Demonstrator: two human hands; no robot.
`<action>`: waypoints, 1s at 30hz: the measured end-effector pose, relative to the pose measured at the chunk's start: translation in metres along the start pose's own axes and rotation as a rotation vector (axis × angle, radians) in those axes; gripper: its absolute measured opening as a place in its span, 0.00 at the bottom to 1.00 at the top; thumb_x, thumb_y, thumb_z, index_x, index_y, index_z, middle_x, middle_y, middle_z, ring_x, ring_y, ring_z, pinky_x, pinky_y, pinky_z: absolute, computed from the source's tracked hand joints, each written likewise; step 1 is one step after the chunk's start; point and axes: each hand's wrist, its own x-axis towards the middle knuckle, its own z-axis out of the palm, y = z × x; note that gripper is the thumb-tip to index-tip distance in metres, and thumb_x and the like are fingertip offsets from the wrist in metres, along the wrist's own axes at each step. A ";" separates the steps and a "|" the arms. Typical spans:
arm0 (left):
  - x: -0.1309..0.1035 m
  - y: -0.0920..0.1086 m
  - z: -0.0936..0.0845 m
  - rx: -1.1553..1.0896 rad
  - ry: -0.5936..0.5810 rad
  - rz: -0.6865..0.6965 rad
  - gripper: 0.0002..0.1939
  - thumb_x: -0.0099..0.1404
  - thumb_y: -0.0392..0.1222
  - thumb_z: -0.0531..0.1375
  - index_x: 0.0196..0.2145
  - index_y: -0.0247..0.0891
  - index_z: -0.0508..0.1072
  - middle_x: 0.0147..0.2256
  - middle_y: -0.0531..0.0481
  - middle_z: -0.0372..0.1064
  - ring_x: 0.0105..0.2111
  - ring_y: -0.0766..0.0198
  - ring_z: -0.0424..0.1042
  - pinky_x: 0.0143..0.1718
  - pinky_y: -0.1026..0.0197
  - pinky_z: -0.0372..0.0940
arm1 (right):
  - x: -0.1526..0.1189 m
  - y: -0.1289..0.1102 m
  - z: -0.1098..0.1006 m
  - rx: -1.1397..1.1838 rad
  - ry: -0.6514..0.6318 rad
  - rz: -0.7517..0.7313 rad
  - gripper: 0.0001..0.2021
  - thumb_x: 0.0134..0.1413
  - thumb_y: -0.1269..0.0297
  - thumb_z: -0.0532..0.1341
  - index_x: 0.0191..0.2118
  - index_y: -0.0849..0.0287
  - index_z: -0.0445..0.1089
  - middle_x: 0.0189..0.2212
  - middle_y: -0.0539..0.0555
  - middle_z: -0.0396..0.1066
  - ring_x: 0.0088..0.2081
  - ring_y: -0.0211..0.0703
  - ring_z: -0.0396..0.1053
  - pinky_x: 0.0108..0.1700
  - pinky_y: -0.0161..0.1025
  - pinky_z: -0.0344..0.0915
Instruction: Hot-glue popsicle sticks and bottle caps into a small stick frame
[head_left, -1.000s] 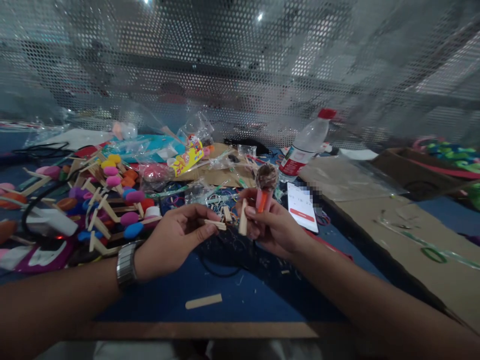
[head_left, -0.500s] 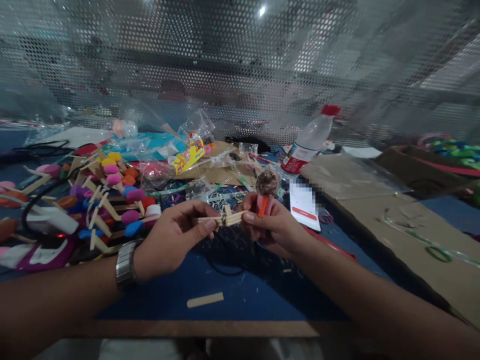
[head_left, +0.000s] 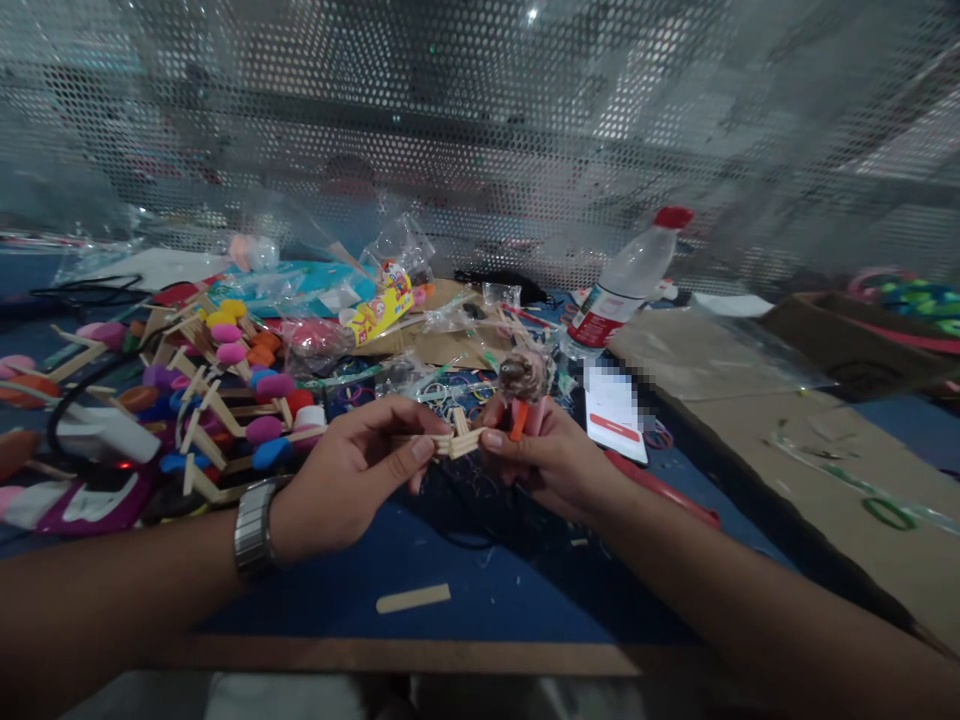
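Swung since a second ago from upright to nearly level: wooden sticks [head_left: 466,443] in right hand [head_left: 551,458], now up against those in left hand [head_left: 345,480]. Perforated mesh [head_left: 465,150] behind everything; blue table [head_left: 337,600] below. Cardboard [head_left: 757,440] along the right. Heap of coloured, stick-framed pieces [head_left: 264,430] crowding left wrist; red-capped bottle [head_left: 596,318] beyond right hand. Plastic scraps [head_left: 405,375] just past fingertips. Left thumb and fingers pinched on sticks; right thumb at far end, fingers curled round pink-and-orange piece [head_left: 529,416]. Loose flat stick [head_left: 412,598] near front edge.
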 end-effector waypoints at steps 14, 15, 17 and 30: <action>-0.005 -0.003 0.000 0.070 0.009 0.039 0.06 0.65 0.41 0.65 0.38 0.35 0.76 0.25 0.54 0.67 0.23 0.70 0.65 0.27 0.67 0.63 | -0.002 0.002 -0.001 -0.006 -0.006 0.013 0.19 0.36 0.55 0.78 0.27 0.60 0.70 0.14 0.42 0.61 0.15 0.28 0.56 0.17 0.27 0.50; -0.005 -0.003 0.000 0.074 0.007 0.042 0.06 0.66 0.40 0.65 0.38 0.35 0.76 0.25 0.54 0.67 0.23 0.70 0.65 0.27 0.67 0.63 | -0.002 0.002 -0.001 -0.008 -0.008 0.014 0.20 0.36 0.56 0.78 0.27 0.60 0.70 0.14 0.42 0.61 0.15 0.28 0.56 0.17 0.28 0.51; -0.005 -0.003 0.000 0.076 0.004 0.047 0.05 0.66 0.39 0.64 0.38 0.35 0.75 0.26 0.54 0.68 0.23 0.71 0.65 0.27 0.68 0.64 | -0.003 0.002 0.000 -0.013 0.000 0.016 0.20 0.35 0.57 0.79 0.27 0.60 0.70 0.14 0.42 0.62 0.15 0.29 0.57 0.17 0.28 0.52; -0.003 -0.009 0.000 0.085 0.033 0.086 0.09 0.56 0.34 0.71 0.34 0.36 0.76 0.32 0.51 0.77 0.32 0.68 0.75 0.35 0.70 0.71 | -0.003 0.005 0.000 -0.071 0.034 0.037 0.18 0.32 0.62 0.79 0.27 0.61 0.71 0.15 0.44 0.66 0.16 0.30 0.60 0.18 0.29 0.53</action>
